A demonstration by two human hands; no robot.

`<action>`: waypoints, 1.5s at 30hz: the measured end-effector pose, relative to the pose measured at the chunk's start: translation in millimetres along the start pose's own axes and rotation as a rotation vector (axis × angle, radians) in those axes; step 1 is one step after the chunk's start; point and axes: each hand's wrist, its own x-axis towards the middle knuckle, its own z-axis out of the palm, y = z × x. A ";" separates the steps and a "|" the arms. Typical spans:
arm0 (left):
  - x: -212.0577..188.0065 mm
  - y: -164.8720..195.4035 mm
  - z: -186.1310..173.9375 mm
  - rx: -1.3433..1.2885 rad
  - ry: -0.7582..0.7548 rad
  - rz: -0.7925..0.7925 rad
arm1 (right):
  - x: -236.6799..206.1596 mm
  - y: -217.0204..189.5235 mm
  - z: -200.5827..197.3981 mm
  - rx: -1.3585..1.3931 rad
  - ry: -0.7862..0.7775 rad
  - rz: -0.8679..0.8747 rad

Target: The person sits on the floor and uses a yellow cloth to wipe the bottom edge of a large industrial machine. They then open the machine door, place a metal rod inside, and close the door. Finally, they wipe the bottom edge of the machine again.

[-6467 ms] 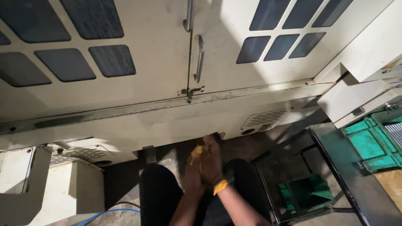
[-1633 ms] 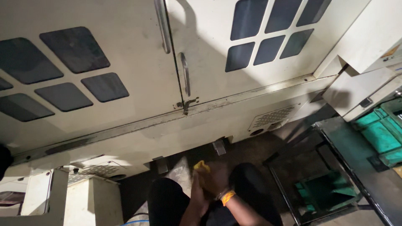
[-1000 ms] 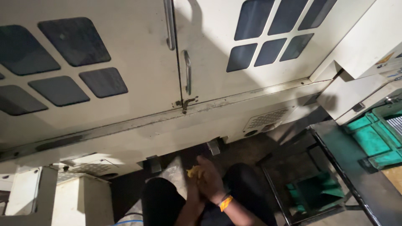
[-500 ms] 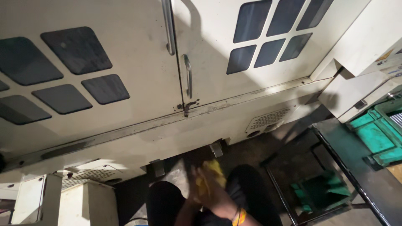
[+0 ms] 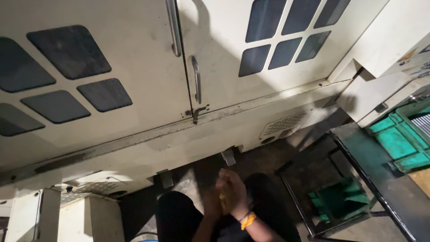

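My two hands are pressed together low in the head view, over my dark trousers. My right hand [image 5: 234, 192], with an orange band at the wrist, lies against my left hand [image 5: 211, 202]. A small yellow thing [image 5: 222, 198] shows between the palms; its kind is unclear. Both hands hang in front of the base of a large cream machine cabinet [image 5: 188, 134] with shut double doors, dark window panes and metal handles [image 5: 195, 85].
A dark metal-framed table [image 5: 380, 179] stands at the right, with green plastic crates [image 5: 398, 143] on it and another green bin [image 5: 340, 204] underneath. A cream box-shaped housing [image 5: 385, 85] juts out at upper right. A cream pedestal [image 5: 89, 219] sits at lower left.
My hands have stayed together, rubbing around the yellow thing, and now sit slightly higher in view. The camera has shifted a little; the cabinet doors remain shut.
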 end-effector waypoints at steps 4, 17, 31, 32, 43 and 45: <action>-0.5 3.5 -2.9 -1.418 0.116 -0.360 | -7.6 -50.1 23.2 -0.798 0.048 -0.725; -2.6 1.5 11.4 -1.604 0.059 -0.490 | -3.0 -10.2 6.5 -0.815 0.006 -0.219; -8.8 -6.3 5.1 -0.877 0.152 -0.400 | 13.6 -10.9 1.5 -0.313 -0.166 -0.077; -9.8 -7.3 4.2 -0.871 0.130 -0.412 | 10.4 -10.7 6.3 -0.313 -0.152 0.009; -14.4 -3.2 21.2 -1.373 -0.014 -0.401 | 1.2 -49.6 17.6 -0.872 0.083 -0.170; -12.4 -0.7 14.6 -1.315 -0.112 -0.317 | 1.9 -57.1 16.8 -0.853 0.143 -0.236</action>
